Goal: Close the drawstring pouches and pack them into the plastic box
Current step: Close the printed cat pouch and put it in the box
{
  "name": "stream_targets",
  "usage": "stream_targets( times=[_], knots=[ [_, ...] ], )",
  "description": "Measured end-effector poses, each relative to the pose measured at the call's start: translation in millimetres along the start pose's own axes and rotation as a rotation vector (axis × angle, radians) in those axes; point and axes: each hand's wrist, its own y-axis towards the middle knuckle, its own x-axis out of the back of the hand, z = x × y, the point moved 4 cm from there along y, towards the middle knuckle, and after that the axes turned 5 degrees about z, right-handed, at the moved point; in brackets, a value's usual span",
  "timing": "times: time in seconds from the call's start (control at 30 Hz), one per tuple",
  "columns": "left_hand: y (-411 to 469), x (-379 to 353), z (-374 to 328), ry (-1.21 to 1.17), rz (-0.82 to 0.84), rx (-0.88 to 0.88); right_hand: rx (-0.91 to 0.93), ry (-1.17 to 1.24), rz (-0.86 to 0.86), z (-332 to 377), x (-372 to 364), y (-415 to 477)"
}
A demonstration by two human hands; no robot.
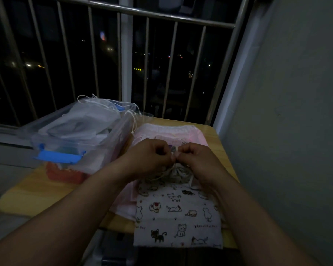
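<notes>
- Cat-print pouch (pixel 178 214) lies at the near edge of the surface (pixel 46 187), mouth gathered almost tight. I judge it mid-closing, not yet packed.
- Left hand (pixel 152 156) and right hand (pixel 196 158) meet just above that mouth, fingers curled, each pinching the drawstring (pixel 168 170).
- Pink pouch (pixel 167 131) lies underneath, top looks ungathered, so left to do.
- Plastic box (pixel 81 139), to the left and open, is already heaped with pale pouches, their cords trailing over its rim.

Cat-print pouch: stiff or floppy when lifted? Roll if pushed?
Probably floppy: the cat-print pouch is cloth, its mouth bunched where the left hand and right hand pinch it. Likely sags if lifted by the neck. Lies flat, so should slide, not roll.
</notes>
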Motion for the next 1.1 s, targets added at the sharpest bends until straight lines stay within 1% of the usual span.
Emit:
stream_targets(
  times=[0.07,0.23,0.33,0.5,0.6,0.67,0.77,0.87,0.97,1.1],
  knots=[
    [-0.8,-0.6,-0.5,0.043,-0.011,-0.045,-0.006,0.033,0.034,-2.5,1.8,1.1],
    [-2.0,-6.9,1.7,0.032,0.042,-0.047,0.021,0.027,0.067,-4.4,3.3,0.6],
    [-1.9,-11.1,0.4,0.079,-0.009,-0.08,0.025,0.009,0.043,-5.1,4.4,0.1],
    [-0.9,-13.9,-2.5,0.093,-0.044,-0.114,0.022,0.027,0.038,-2.7,5.8,-3.3],
    [0.1,-15.0,-4.8,0.126,-0.039,-0.118,0.021,-0.03,0.041,-3.2,6.6,-3.2],
    [2.1,-15.2,-2.4,0.187,-0.042,-0.098,0.04,-0.08,0.033,-1.5,5.6,-3.6],
    [5.8,-17.6,2.3,0.282,-0.065,-0.079,0.099,-0.228,0.009,3.4,1.2,-6.1],
    [6.2,-21.7,3.3,0.294,-0.088,-0.124,0.161,-0.348,-0.022,8.2,-5.3,-8.4],
    [6.0,-23.9,0.1,0.278,-0.088,-0.185,0.206,-0.322,-0.033,9.4,-10.8,-9.5],
    [6.1,-19.0,-0.8,0.289,-0.102,-0.178,0.191,-0.216,-0.029,8.0,-7.7,-9.4]
  ],
)
